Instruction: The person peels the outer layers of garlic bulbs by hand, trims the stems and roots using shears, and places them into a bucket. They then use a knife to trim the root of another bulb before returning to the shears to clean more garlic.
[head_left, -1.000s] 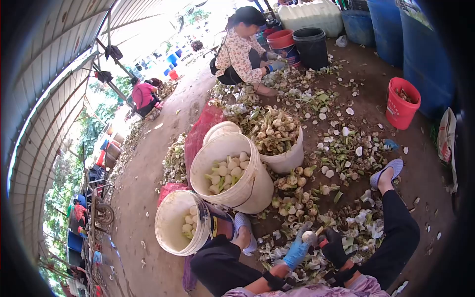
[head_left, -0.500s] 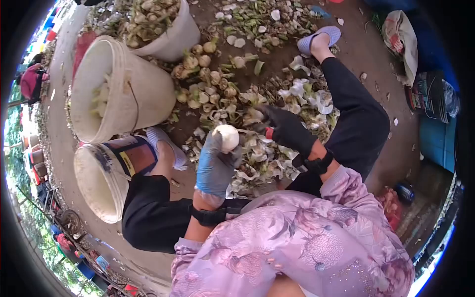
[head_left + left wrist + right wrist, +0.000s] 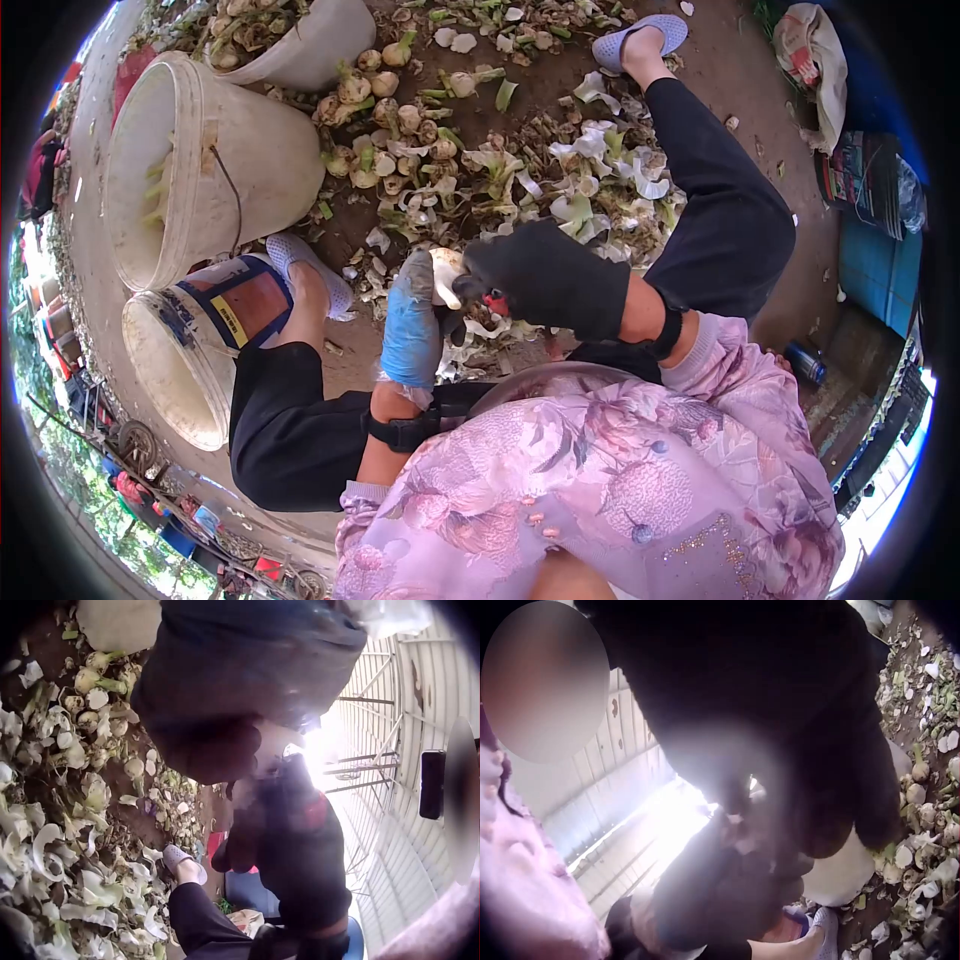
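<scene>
My left hand, in a blue and grey glove, grips a pale white bulb low in front of my body. Curled against the bulb's right side is my right hand in a black glove. It holds a small tool with a red part, the rest of which the fingers hide. In the left wrist view the bulb shows between the two gloves, blurred and against glare. Peelings and leafy scraps cover the ground beneath both hands.
Untrimmed bulbs lie in a heap ahead. At left stand a large white bucket and a smaller labelled bucket on its side-leaning base. A fuller bucket is behind. My slippered foot is at upper right.
The head view has tilted down towards my lap. My right hand has moved from apart, on the right, to close against the bulb. My left hand keeps hold of the bulb.
</scene>
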A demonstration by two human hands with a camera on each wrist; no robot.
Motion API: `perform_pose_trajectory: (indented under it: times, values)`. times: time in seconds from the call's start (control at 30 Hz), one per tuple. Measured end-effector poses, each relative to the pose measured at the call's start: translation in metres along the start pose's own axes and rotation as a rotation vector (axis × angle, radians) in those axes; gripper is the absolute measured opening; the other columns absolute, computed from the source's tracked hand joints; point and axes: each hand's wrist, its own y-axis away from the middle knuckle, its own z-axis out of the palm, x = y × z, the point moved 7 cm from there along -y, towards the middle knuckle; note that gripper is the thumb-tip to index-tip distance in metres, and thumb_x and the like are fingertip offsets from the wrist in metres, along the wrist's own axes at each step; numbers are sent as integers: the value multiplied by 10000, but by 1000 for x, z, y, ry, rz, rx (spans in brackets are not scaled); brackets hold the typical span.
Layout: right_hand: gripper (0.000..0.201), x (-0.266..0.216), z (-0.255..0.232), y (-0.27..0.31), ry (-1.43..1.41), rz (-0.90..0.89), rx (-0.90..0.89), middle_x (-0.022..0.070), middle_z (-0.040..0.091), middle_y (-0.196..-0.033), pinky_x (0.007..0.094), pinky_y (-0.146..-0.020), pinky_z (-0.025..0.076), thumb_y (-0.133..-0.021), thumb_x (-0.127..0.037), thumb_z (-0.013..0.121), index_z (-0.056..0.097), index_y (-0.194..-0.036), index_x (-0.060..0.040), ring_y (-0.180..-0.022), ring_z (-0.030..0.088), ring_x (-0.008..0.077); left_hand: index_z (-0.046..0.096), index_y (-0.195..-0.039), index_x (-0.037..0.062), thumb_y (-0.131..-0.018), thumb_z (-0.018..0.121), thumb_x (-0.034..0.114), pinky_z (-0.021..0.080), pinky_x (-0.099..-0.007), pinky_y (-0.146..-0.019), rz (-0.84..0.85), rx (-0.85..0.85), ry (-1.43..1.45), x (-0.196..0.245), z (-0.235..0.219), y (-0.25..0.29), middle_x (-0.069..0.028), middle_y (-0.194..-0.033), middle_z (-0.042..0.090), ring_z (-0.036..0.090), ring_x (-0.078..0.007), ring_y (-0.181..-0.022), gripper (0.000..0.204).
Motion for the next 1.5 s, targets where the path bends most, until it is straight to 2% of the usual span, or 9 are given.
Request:
perform_pose_trajectory:
  times: [0.13, 0.23, 0.53, 0.83, 0.97, 1.2, 1.3, 1.43, 1.5]
  values:
    - [137, 22, 13, 3, -161, -191, 103, 132, 582, -703, 349, -518, 466, -692, -106, 575, 567, -801, -25, -598, 585, 264, 532, -821, 85, -821, 463, 541, 265, -201, -328, -195, -261, 234, -2, 9, 8, -9, -552, 490, 348, -54, -382, 462]
    - [147, 91, 11, 18, -1289, 230, 349, 47, 574, -786, 261, -554, 465, -858, -127, 465, 551, -941, -43, -621, 564, 114, 555, -808, 72, -789, 496, 566, 232, -196, -328, -208, -355, 323, -2, 12, 10, 11, -510, 424, 326, -48, -380, 498]
    - [231, 15, 0, 12, -106, 93, 65, 128, 569, -657, 395, -565, 442, -677, -226, 641, 554, -806, -55, -620, 575, 319, 564, -928, 53, -853, 344, 592, 404, -201, -473, 13, -211, -104, -18, -2, -6, -30, -697, 567, 504, -82, -546, 586]
    - [150, 43, 10, 20, -322, -140, 127, 146, 574, -680, 382, -558, 441, -678, -154, 589, 562, -774, -42, -632, 578, 326, 486, -1022, 21, -692, 664, 248, 392, -191, -378, -139, -485, 192, -9, 12, 14, -34, -730, 560, 493, -69, -494, 438]
    - [233, 108, -7, 33, 34, 361, 239, 77, 522, -612, 326, -515, 407, -808, -261, 565, 526, -709, -54, -539, 536, 221, 491, -1040, 5, -691, 673, 224, 400, -192, -388, -145, -522, 154, -12, 12, 9, -34, -746, 570, 499, -70, -510, 451]
    - [208, 16, 11, 22, -40, 9, -31, 135, 567, -626, 396, -530, 445, -671, -189, 633, 546, -793, -44, -588, 582, 315, 489, -1119, -17, -779, 628, 252, 444, -195, -656, -168, -371, 68, -22, 1, -3, -31, -842, 590, 550, -81, -719, 455]
    - [193, 7, 13, 23, 48, 42, -123, 125, 564, -644, 381, -540, 448, -678, -177, 605, 534, -808, -53, -602, 580, 310, 441, -1149, 20, -852, 460, 44, 456, -318, -778, 466, -378, -702, -22, -13, -9, -113, -972, 552, 547, -221, -897, 300]
    - [149, 10, 20, 25, -248, -73, -133, 113, 566, -662, 371, -558, 445, -705, -168, 541, 522, -823, -79, -624, 574, 320, 407, -1230, 12, -861, 477, 86, 413, -283, -866, 101, -446, -122, -44, -16, -12, -112, -1166, 479, 484, -191, -1057, 383]
    - [168, 74, 29, 22, -98, 43, 14, 112, 571, -660, 375, -561, 446, -696, -165, 542, 529, -842, -82, -623, 573, 319, 445, -1129, 29, -866, 485, 259, 468, -272, -669, -91, -724, 245, -42, 7, -1, -113, -965, 549, 557, -183, -830, 352]
